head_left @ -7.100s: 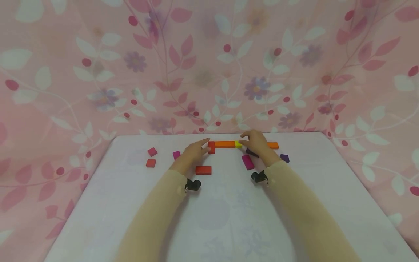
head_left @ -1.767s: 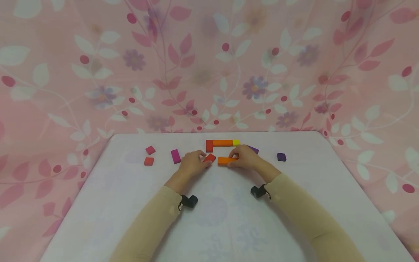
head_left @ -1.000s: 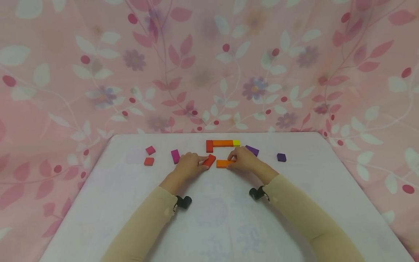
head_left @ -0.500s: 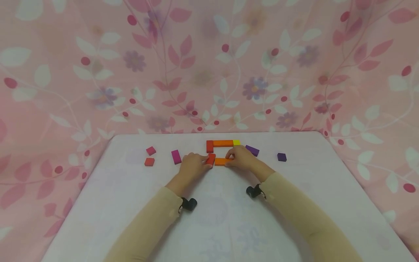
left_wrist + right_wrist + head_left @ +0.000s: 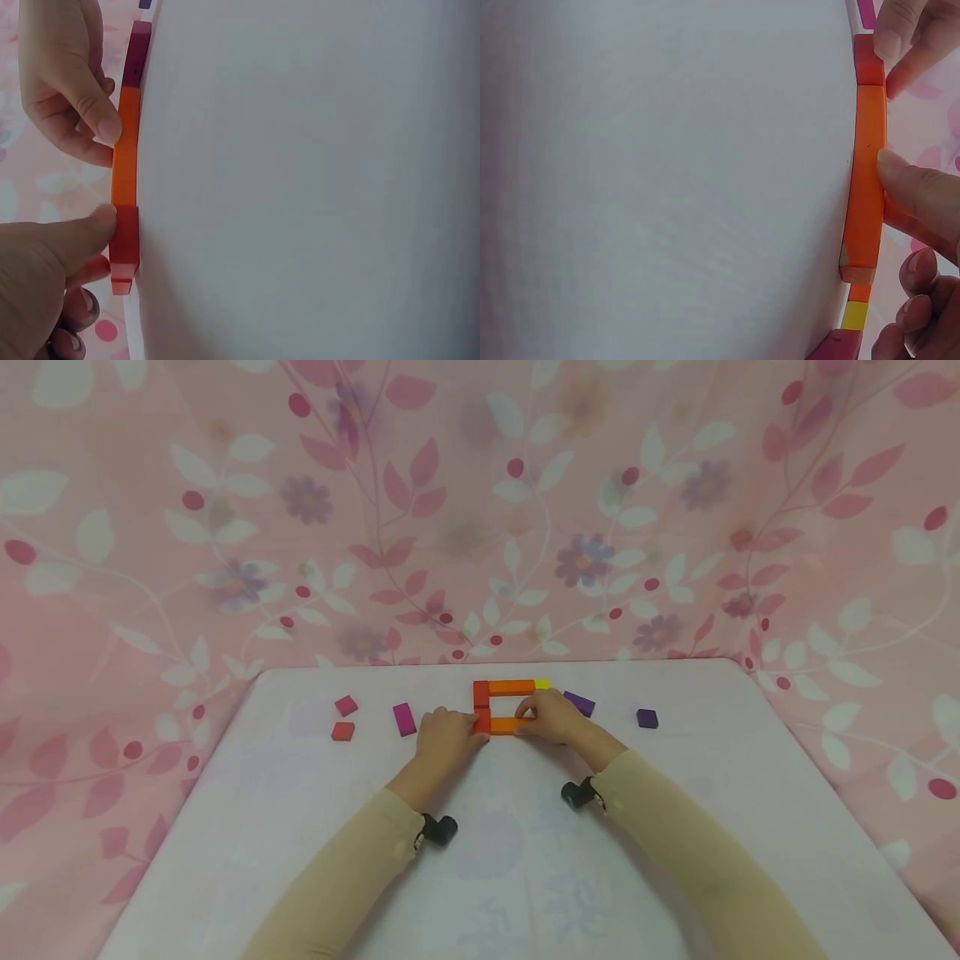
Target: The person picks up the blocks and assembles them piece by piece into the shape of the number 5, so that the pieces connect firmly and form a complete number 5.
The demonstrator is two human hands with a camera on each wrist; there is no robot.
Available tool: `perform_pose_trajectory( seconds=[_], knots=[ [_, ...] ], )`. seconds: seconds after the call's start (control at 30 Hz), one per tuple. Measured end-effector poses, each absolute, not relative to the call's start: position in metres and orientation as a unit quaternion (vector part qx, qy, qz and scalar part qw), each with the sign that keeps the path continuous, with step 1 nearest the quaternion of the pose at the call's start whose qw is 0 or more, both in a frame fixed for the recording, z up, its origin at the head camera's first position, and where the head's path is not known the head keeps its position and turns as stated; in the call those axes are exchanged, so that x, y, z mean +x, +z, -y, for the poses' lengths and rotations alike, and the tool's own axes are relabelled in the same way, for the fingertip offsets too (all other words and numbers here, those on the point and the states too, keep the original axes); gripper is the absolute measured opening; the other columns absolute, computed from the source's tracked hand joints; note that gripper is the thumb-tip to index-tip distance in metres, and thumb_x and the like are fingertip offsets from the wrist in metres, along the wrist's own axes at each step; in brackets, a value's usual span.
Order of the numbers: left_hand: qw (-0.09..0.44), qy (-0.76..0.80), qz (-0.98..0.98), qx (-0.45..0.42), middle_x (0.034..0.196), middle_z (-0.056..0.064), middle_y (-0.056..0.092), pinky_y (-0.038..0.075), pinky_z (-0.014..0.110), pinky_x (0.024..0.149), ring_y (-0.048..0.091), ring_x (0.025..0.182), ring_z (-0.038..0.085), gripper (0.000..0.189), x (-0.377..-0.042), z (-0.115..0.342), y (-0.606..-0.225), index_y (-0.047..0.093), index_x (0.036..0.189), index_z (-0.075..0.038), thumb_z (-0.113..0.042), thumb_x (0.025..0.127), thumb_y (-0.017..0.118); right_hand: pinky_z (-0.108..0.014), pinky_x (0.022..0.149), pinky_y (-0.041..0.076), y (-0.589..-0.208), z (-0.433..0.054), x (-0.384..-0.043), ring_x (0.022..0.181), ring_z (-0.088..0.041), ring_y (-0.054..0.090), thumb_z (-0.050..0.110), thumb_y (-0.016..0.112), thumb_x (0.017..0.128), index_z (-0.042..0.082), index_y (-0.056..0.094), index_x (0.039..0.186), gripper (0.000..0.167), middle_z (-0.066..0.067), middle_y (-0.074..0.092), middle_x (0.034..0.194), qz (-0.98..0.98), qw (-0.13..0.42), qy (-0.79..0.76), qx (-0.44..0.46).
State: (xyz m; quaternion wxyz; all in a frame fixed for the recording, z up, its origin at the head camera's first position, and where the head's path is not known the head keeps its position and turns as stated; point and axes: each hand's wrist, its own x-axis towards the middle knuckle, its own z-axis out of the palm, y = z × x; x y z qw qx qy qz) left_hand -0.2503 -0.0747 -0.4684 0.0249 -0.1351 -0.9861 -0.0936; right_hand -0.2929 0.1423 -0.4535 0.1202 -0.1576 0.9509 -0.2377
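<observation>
Room type cannot be determined: a pink floral-print backdrop closes off the back and both sides of a white table, screening the surroundings.

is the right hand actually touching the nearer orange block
Touching. The right wrist view shows the right hand with its thumb tip against the nearer orange block.

The red block lies near the far edge of the tabletop, its length pointing toward that edge. The long orange block runs parallel to the edge, its left end against the red one's side.
</observation>
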Motion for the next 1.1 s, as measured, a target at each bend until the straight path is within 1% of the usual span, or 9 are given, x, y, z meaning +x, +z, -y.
perform_pose_trajectory(
  seconds=[0.1,0.23,0.37,0.57,0.77,1.1],
  knots=[
    [0.015,-0.099,0.985,-0.139,0.103,0.005,0.074,0.043,0.038,0.081,0.051,0.083,0.022,0.05,-0.2516,0.0767,-0.4679,0.069,0.13,-0.021,-0.05,0.089,0.072,-0.041,0.096,0.048,-0.4535,-0.1434,-0.2928,0.104,-0.024,0.055,0.03,0.081,0.086,0.018,0.076,0.111,0.028,-0.002,0.069,0.109,-0.952,0.121,-0.235,-0.153],
    [0.003,-0.102,0.984,-0.143,0.107,0.005,0.074,0.042,0.037,0.081,0.051,0.084,0.022,0.051,-0.2526,0.0791,-0.4668,0.067,0.133,-0.024,-0.051,0.09,0.07,-0.042,0.096,0.047,-0.4531,-0.1462,-0.2932,0.103,-0.024,0.055,0.03,0.081,0.086,0.017,0.077,0.11,0.027,-0.001,0.071,0.108,-0.952,0.115,-0.233,-0.159],
    [-0.003,-0.104,0.984,-0.145,0.111,0.004,0.074,0.043,0.037,0.082,0.052,0.086,0.023,0.049,-0.2528,0.0795,-0.4661,0.066,0.134,-0.024,-0.048,0.091,0.07,-0.041,0.095,0.046,-0.454,-0.1488,-0.2937,0.1,-0.024,0.055,0.029,0.081,0.086,0.017,0.078,0.106,0.024,-0.001,0.071,0.104,-0.952,0.112,-0.23,-0.169],
    [-0.001,-0.095,0.985,-0.146,0.112,0.004,0.074,0.044,0.038,0.084,0.054,0.087,0.023,0.048,-0.2537,0.0785,-0.4661,0.068,0.132,-0.022,-0.048,0.091,0.07,-0.042,0.094,0.046,-0.4521,-0.1484,-0.2921,0.1,-0.024,0.054,0.029,0.082,0.085,0.017,0.078,0.104,0.023,0.0,0.07,0.1,-0.951,0.114,-0.232,-0.171],
    [0.006,-0.088,0.986,-0.144,0.112,0.004,0.074,0.045,0.039,0.084,0.055,0.087,0.024,0.049,-0.2556,0.0775,-0.4664,0.069,0.131,-0.023,-0.049,0.09,0.07,-0.04,0.091,0.047,-0.4502,-0.1473,-0.2912,0.099,-0.024,0.053,0.028,0.081,0.086,0.018,0.078,0.104,0.021,0.0,0.068,0.099,-0.951,0.121,-0.235,-0.16],
    [0.007,-0.093,0.986,-0.141,0.111,0.004,0.074,0.045,0.039,0.084,0.054,0.086,0.024,0.047,-0.2584,0.0767,-0.4687,0.069,0.13,-0.023,-0.048,0.09,0.071,-0.041,0.093,0.047,-0.4497,-0.1478,-0.291,0.1,-0.024,0.053,0.028,0.081,0.086,0.019,0.078,0.104,0.021,0.001,0.069,0.099,-0.949,0.129,-0.239,-0.16]
  ],
)
